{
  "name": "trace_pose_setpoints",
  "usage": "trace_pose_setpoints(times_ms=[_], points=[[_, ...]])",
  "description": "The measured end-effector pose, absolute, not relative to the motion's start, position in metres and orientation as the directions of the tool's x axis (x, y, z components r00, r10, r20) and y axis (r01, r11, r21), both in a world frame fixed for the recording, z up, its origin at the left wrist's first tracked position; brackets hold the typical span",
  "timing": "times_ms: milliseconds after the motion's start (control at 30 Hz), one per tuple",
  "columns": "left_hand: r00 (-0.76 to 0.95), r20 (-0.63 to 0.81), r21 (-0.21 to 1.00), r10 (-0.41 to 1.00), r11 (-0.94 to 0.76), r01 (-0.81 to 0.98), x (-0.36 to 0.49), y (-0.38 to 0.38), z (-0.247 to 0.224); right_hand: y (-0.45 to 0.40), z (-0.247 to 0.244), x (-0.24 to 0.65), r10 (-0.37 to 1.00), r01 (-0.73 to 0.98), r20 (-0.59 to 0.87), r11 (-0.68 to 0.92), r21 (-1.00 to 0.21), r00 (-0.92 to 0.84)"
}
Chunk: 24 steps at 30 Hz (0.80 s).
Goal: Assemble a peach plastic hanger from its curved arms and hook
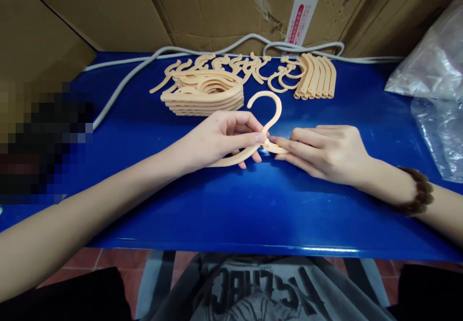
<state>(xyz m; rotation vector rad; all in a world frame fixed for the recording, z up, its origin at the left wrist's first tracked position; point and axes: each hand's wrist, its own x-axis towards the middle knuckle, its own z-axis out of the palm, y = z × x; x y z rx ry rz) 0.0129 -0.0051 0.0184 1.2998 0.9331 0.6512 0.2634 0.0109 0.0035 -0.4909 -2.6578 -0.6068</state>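
Observation:
Above the blue table, both hands are on a cream plastic clothes hanger. My left hand pinches it where the hook meets the arms, thumb on top; one arm runs down-left under that hand. The hook curves upward, its open end to the left. My right hand has its fingers closed on the short arm right of the joint, and its fingers partly hide that arm. Just beyond my left hand lies a stack of cream hanger pieces. Several loose cream hooks lie behind and to the right of the stack.
A row of straight cream hanger arms lies at the back right. A grey cable loops along the table's back. Cardboard boxes stand behind, and a clear plastic bag is at right. The blue table's front edge faces me.

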Motion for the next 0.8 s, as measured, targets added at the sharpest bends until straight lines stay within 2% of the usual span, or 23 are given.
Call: trace_pose_setpoints(times_ms=[233, 433, 800], points=[[0.529, -0.244, 0.965, 0.813, 0.259, 0.047, 0.0120, -0.0034, 0.0186, 0.0115, 0.0043, 0.2635, 0.224, 0.395, 0.442, 0.851, 0.346, -0.869], [0.569, -0.292, 0.949, 0.769, 0.306, 0.074, 0.0093, 0.0004, 0.0183, 0.0129, 0.0058, 0.2623, 0.207, 0.379, 0.438, 0.856, 0.352, -0.875], [0.517, -0.240, 0.971, 0.822, 0.215, 0.108, 0.0121, -0.0043, 0.0203, 0.0125, 0.0044, 0.2641, 0.219, 0.378, 0.450, 0.876, 0.301, -0.866]])
